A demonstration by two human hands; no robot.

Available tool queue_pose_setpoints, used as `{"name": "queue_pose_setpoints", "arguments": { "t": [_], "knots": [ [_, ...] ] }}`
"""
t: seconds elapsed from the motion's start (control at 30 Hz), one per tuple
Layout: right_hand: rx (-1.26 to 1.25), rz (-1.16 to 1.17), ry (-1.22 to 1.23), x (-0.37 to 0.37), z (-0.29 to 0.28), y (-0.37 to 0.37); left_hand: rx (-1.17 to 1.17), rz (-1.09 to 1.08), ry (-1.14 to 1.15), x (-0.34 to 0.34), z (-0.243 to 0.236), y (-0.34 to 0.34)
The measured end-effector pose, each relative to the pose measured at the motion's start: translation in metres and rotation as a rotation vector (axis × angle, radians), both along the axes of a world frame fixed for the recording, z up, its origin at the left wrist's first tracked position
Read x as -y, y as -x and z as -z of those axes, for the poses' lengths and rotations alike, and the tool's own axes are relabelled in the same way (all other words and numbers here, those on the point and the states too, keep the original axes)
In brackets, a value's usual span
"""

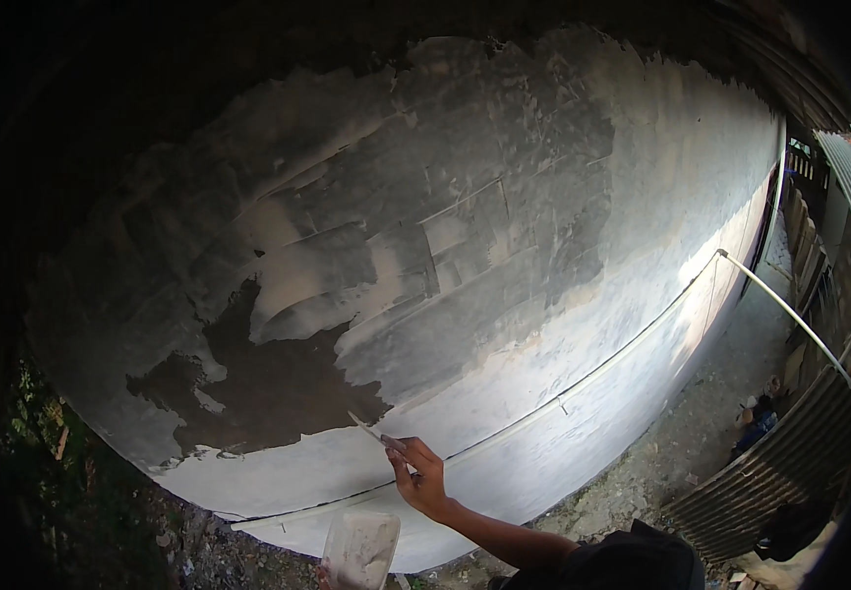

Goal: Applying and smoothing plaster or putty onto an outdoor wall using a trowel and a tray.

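Observation:
My right hand (419,478) grips a putty knife (366,428), its thin pale blade seen nearly edge-on. The blade's tip is at the lower edge of a dark, wet-looking patch of coating (278,379) on the wall. Below and left of that hand, a whitish plastic tub (361,551) with smears inside is held up close to the wall. Fingers of my left hand (325,576) show at the tub's lower left edge; most of this hand is out of the picture.
The tall wall (504,393) has greyer, streaked coating above and bare white below. A thin pale pipe (583,385) runs along its lower part; another pipe (789,313) branches off right. Corrugated sheets (774,472) stand at the right, with rubble ground (632,482) between.

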State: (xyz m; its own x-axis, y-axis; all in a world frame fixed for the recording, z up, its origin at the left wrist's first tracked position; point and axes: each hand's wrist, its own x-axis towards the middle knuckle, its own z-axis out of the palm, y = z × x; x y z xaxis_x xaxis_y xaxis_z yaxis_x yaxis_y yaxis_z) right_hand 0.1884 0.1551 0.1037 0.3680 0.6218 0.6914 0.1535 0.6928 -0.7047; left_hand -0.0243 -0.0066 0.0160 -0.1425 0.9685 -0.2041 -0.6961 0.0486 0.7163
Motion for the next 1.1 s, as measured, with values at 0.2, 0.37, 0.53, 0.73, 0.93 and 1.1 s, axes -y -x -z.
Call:
{"name": "queue_pose_setpoints", "arguments": {
  "t": [0.2,0.37,0.53,0.73,0.93,1.1],
  "knots": [
    [-0.239,0.363,-0.144,-0.036,-0.103,-0.149,0.178,-0.03,-0.04,-0.003,-0.005,-0.005],
    [-0.115,0.738,-0.115,-0.07,-0.143,-0.251,0.265,0.049,0.04,-0.043,-0.01,-0.005],
    [0.068,0.813,-0.198,-0.072,-0.15,-0.153,0.009,-0.001,-0.134,-0.076,-0.061,-0.023],
    [0.222,0.349,-0.253,-0.041,-0.131,-0.043,0.15,0.116,-0.232,-0.095,-0.143,-0.056],
    [0.009,0.382,-0.144,-0.041,-0.176,-0.12,0.202,0.059,-0.278,-0.09,-0.143,-0.039],
    [0.052,0.761,-0.179,-0.061,-0.198,-0.146,0.18,0.066,-0.312,-0.079,-0.128,-0.031]
  ]
}}
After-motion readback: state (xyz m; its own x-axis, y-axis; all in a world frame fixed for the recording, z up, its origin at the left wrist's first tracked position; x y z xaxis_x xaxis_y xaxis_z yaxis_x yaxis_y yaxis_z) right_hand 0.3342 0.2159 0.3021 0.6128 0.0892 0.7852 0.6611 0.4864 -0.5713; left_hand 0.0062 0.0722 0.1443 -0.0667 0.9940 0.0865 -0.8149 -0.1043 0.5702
